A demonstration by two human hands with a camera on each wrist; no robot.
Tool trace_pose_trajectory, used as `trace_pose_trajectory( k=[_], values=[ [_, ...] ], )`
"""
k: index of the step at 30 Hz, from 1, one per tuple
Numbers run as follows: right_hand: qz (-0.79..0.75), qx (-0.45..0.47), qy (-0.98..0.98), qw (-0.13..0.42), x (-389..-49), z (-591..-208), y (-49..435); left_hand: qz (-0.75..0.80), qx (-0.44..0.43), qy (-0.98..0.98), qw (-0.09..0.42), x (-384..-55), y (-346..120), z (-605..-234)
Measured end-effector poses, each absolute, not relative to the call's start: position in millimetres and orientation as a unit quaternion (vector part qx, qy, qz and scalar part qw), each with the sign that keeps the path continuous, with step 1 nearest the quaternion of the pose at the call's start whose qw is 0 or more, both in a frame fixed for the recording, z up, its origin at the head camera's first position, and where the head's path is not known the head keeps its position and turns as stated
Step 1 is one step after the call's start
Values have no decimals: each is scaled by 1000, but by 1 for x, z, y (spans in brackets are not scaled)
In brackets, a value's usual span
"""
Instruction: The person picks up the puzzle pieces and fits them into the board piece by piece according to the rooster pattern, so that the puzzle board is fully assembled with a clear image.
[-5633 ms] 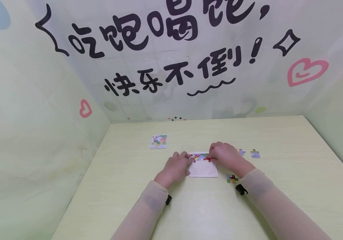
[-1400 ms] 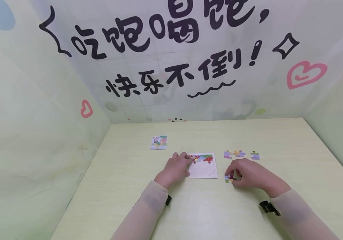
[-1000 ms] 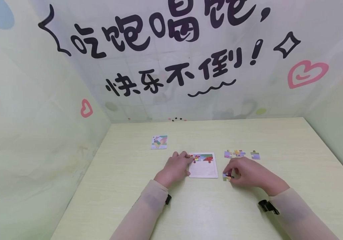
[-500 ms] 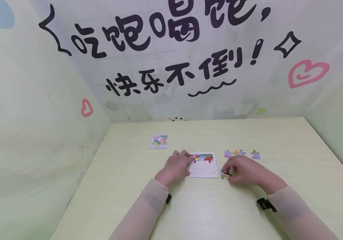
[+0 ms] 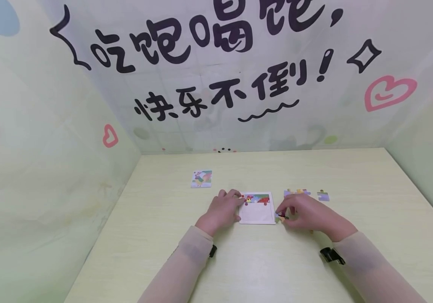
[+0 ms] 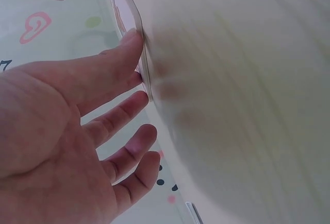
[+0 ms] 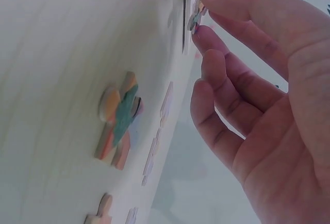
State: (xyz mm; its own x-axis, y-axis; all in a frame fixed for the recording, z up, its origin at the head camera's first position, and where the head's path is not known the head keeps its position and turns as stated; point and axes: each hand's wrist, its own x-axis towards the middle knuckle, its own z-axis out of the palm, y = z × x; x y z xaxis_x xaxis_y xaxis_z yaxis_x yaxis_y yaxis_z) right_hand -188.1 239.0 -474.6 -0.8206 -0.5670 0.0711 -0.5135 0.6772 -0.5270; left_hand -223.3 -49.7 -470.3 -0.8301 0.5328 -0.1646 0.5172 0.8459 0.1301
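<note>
While the tabletop point(image 5: 262, 261) lies beneath, the left hand point(image 5: 220, 213), fingers spread apart, touches the left edge of the white puzzle tray point(image 5: 256, 214); the right hand point(image 5: 307, 214) pinches a jigsaw piece point(image 5: 279, 218) between thumb and fingers at the tray's right edge.

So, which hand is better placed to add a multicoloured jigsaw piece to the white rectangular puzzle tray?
Likely the right hand: it pinches a small multicoloured jigsaw piece by the right edge of the tray. The left hand holds no piece; it rests on the tray's left edge.
</note>
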Motion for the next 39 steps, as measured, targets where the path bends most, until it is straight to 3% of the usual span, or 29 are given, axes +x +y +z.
trace_pose_trajectory(
  k=[39],
  values=[
    [-246, -265, 932, 26, -198, -473, 216, 49, 262, 958, 108, -227, -49, -471]
  ],
)
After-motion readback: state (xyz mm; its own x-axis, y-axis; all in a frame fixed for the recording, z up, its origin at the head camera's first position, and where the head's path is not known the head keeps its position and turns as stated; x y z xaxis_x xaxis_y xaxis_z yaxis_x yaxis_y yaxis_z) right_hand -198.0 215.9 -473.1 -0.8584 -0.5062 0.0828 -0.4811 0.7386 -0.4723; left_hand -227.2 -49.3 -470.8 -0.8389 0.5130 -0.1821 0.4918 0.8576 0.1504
